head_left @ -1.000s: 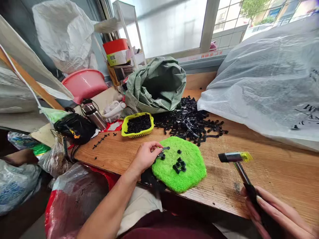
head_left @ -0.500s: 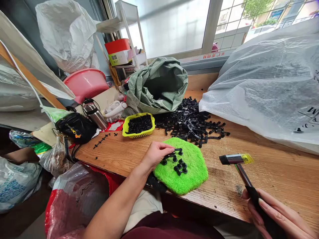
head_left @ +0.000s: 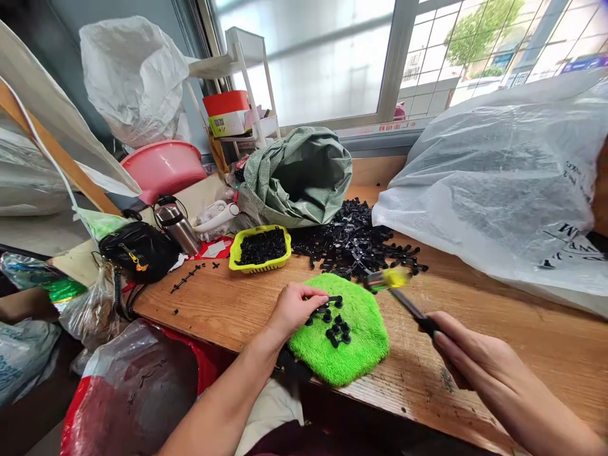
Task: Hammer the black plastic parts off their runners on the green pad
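Between thumb and fingers, my left hand (head_left: 298, 309) pinches a black plastic part (head_left: 334, 299) with round knobs, over the left side of a fuzzy green cloth pad (head_left: 363, 342). Several small black knobbed pieces (head_left: 338, 330) sit in a cluster on the pad beside it. My right hand (head_left: 463, 348) is wrapped round the black handle of a hammer (head_left: 407, 305). The hammer's head, dark at one end and clear yellow at the other, is raised near the pad's upper right edge and blurred by motion.
Behind the pad lies a heap of black plastic parts (head_left: 354, 234) at the mouth of a green woven sack (head_left: 294, 177). A yellow basket (head_left: 260, 269) holds more black pieces. A large white plastic bag (head_left: 475, 202) covers the table's right rear. A steel flask (head_left: 178, 228) stands left.
My right hand has swung the hammer left and upward from the table's right side, toward the pad. My left hand keeps its pinch. The whole view has shifted slightly.
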A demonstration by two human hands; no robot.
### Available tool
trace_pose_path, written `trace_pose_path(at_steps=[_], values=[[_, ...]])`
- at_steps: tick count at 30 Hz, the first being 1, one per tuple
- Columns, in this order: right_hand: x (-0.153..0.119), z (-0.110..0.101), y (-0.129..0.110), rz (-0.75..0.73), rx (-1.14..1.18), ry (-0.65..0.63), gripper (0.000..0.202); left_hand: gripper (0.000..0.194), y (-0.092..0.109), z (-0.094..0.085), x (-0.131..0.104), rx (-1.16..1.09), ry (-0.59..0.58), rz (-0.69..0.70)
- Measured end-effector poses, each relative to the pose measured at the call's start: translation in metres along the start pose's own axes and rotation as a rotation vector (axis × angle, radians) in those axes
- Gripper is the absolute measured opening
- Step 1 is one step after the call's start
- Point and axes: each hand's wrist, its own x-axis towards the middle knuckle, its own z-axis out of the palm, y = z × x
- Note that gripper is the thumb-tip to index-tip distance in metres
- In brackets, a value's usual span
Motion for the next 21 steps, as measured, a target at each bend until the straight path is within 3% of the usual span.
trace_pose_path(at_steps=[3, 7, 12, 21], values=[[0.023, 0.003, -0.007, -0.182, -0.09, -0.015, 0.048, 0.021, 0.001, 0.0, 0.0, 0.035, -0.005, -0.004], [0.029, 0.014, -0.005, -0.305, -0.26, -0.021, 0.03, 0.022, -0.001, 0.0, 0.0, 0.079, -0.016, 0.02], [0.028, 0.014, -0.006, -0.286, -0.335, -0.058, 0.025, 0.023, -0.002, 0.0, -0.001, 0.11, -0.003, 0.048], [0.036, 0.015, -0.006, -0.198, -0.31, -0.137, 0.034, 0.022, 0.004, -0.002, -0.002, 0.117, -0.025, 0.053]])
